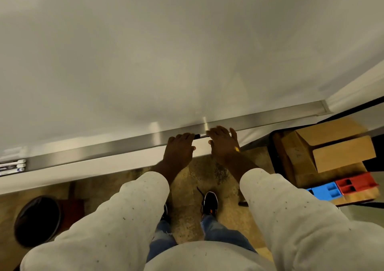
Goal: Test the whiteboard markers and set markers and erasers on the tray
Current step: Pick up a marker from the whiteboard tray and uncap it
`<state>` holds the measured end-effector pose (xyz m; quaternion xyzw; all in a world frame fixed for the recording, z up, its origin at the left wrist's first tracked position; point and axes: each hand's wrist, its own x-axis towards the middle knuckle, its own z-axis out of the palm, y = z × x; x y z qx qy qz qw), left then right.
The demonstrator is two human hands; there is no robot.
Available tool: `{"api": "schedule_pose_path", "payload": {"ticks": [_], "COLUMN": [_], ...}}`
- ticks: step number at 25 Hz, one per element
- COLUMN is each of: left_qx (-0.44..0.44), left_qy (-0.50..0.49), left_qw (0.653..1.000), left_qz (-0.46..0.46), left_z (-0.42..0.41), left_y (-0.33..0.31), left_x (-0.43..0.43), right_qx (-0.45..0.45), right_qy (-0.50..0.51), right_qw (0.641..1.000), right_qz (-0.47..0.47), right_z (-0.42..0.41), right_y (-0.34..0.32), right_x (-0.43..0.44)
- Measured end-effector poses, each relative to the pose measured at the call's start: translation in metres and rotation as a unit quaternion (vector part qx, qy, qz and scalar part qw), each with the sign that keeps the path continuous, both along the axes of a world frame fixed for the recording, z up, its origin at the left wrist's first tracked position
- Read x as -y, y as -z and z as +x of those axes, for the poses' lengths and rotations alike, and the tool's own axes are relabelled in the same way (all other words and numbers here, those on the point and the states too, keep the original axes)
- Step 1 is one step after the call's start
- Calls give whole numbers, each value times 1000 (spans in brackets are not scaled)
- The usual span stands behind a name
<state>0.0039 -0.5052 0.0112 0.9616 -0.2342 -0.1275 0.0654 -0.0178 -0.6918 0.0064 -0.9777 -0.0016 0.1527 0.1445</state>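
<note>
Silver tray (124,146) runs under the whiteboard (187,52) across mid-frame. My left hand (180,147) and right hand (223,143) rest on it at centre, fingers reaching forward, with a small pale object (202,135) between them; I cannot tell whether either grips it. 3 markers (12,167) lie at the tray's far-left end.

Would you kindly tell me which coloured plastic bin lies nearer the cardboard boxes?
The red bin, just below the cardboard boxes; the blue bin sits to its left, farther off.
</note>
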Motion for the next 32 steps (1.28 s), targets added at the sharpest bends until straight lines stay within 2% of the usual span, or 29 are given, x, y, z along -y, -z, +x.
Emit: {"api": "schedule_pose_path", "payload": {"ticks": [6, 12, 19, 23, 28, 32], "left_qx": [46, 76, 81, 61, 37, 21], "left_qy": [-21, -47, -73, -42, -4, 39], "left_qw": [998, 996, 993, 992, 987, 983], "left_qz": [27, -7, -52, -104, -156, -177], "left_z": [10, 13, 13, 10, 5, -10], "left_y": [6, 7, -17, -29, -38, -41], "left_x": [9, -1, -40, -75, -141, -224], "right_qx": [22, 62, 101, 96, 129, 164], "right_qy": [-7, -15, -35, -41, -28, 5], "right_qw": [1000, 998, 991, 986, 983, 976], "right_qz": [20, 13, 80, 128, 130, 143], "right_z": [5, 16, 19, 11, -4, -30], "right_y": [6, 4, -17, -28, -38, -40], "right_x": [0, -12, -43, -74, -133, -218]}}
